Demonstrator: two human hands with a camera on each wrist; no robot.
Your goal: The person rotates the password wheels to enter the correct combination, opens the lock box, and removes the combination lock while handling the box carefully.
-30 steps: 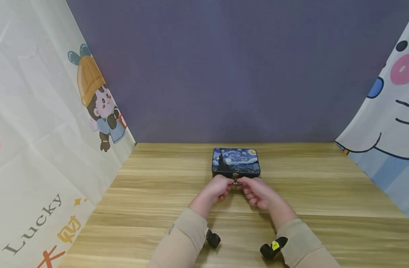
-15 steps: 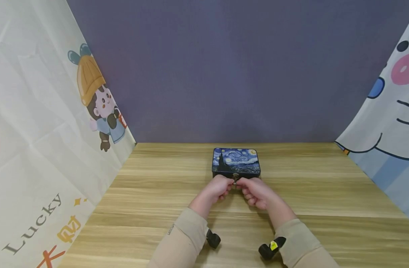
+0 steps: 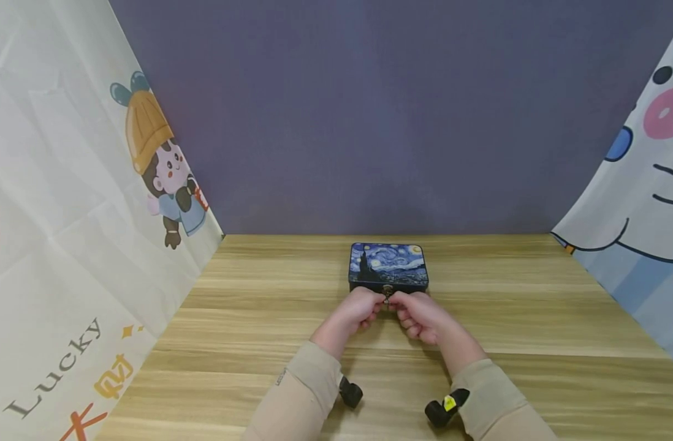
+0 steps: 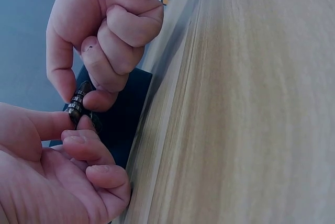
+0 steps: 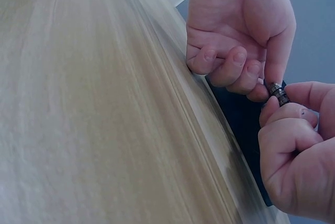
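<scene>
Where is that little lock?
In the left wrist view, the lock is left of centre, pinched by the left hand and the right hand, at the front of the box.

Lock [image 4: 77, 101] before box [image 3: 388, 263], box on table [image 3: 259, 306]

Passage over tabletop [image 3: 270, 294] both sides of box [image 3: 388, 264]; fingers [image 3: 404, 299] crowd lock [image 4: 77, 100] at front.

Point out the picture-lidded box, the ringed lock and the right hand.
Picture-lidded box [image 3: 388, 263], head view: middle of the lid.
Ringed lock [image 4: 77, 99], left wrist view: its banded barrel.
Right hand [image 3: 423, 315], head view: middle of the hand.
</scene>
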